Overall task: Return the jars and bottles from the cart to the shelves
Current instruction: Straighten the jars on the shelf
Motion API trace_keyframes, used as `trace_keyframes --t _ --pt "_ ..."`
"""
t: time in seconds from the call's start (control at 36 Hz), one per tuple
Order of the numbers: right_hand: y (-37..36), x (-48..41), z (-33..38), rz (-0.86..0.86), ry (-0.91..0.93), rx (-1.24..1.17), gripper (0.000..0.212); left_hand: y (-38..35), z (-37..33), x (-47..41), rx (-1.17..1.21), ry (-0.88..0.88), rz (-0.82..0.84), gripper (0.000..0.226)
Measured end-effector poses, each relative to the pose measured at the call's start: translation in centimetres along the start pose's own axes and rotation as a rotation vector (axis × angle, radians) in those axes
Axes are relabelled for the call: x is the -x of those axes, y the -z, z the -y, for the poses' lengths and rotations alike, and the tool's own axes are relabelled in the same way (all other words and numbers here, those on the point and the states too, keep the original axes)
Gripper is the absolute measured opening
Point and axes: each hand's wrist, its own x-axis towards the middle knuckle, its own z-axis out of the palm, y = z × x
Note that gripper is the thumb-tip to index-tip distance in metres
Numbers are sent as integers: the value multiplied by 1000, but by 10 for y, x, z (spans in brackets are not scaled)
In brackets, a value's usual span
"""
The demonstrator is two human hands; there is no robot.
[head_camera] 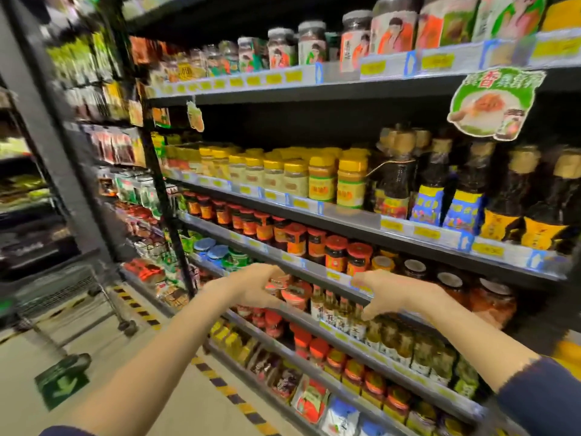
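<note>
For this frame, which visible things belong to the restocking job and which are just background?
Job:
left hand
right hand
red-lidded jars by the left hand
small bottles by the right hand
cart

Background:
yellow-capped jars
dark sauce bottles
green floor arrow

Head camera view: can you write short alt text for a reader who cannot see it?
Two bare hands reach toward a stocked supermarket shelf: the left hand is curled around a red-lidded jar, and the right hand touches small amber glass bottles. Yellow-capped plastic jars and dark sauce bottles fill higher shelves; a wire shopping cart stands behind to the left.
</note>
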Motion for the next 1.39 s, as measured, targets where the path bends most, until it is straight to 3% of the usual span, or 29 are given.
trace_keyframes --t 0.19,0.36,0.58,0.86,1.11,1.28,1.39 --pt "26 -54 13 -42 90 43 76 29 40 -34 -43 9 -48 74" --pt "59 -85 7 -141 131 108 75 65 48 -79 -97 -84 -143 65" --pt "107 -99 -6 -218 142 92 76 98 51 -136 -78 -209 -277 78" --pt "152 -104 -10 -565 146 84 78 128 48 -198 -4 -433 -519 80" --pt "156 -118 -7 -753 63 71 79 143 52 -243 -34 -610 -651 82" --pt "148 -132 -6 -729 -98 123 91 149 58 -256 -106 -673 -670 89" --pt "142 -141 -2 -717 -214 219 94 147 59 -264 -277 -693 -674 99"
